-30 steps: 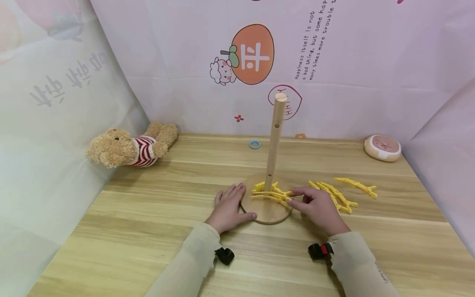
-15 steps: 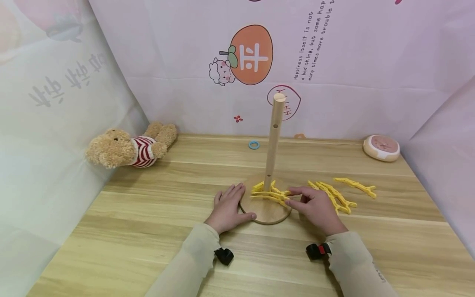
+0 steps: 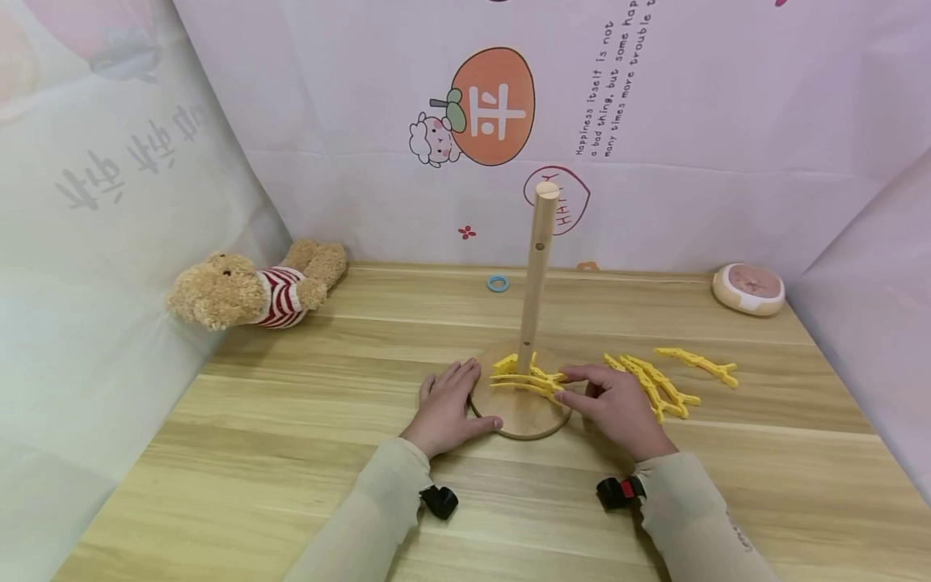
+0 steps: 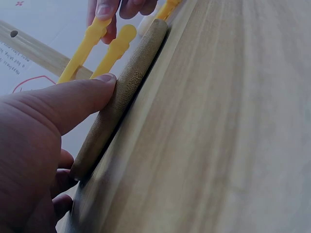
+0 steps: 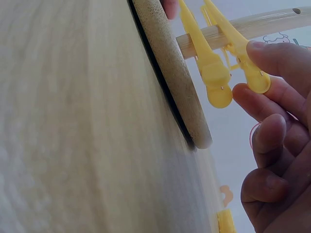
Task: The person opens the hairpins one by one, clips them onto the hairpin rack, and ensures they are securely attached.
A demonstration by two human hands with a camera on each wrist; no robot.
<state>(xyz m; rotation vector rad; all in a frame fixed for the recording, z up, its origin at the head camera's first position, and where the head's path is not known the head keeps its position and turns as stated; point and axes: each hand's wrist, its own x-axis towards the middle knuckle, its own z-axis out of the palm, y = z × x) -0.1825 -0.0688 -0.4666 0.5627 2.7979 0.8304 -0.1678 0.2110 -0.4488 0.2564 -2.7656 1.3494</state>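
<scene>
A wooden post (image 3: 534,275) stands upright on a round wooden base (image 3: 525,426). My left hand (image 3: 445,412) rests at the base's left edge, fingers spread and thumb along the front rim (image 4: 129,77). With thumb and forefinger, my right hand (image 3: 621,404) pinches the rounded end of a slim yellow plastic piece (image 5: 243,53). Another yellow piece (image 5: 214,73) lies alongside it, nearer the base. Both stretch across the foot of the post. Behind them, more yellow plastic (image 3: 504,365) shows around the post's foot. The right hand's fingertips partly cover the held end in the head view.
Several yellow branch-like pieces (image 3: 669,388) lie on the wooden tabletop (image 3: 291,453) right of the right hand. A blue ring (image 3: 498,284) lies behind the post. At the back left is a teddy bear (image 3: 262,291); at the back right sits a round beige-and-pink object (image 3: 749,289).
My right hand has shifted slightly left with the yellow piece, toward the post. The left hand stays at the base's edge.
</scene>
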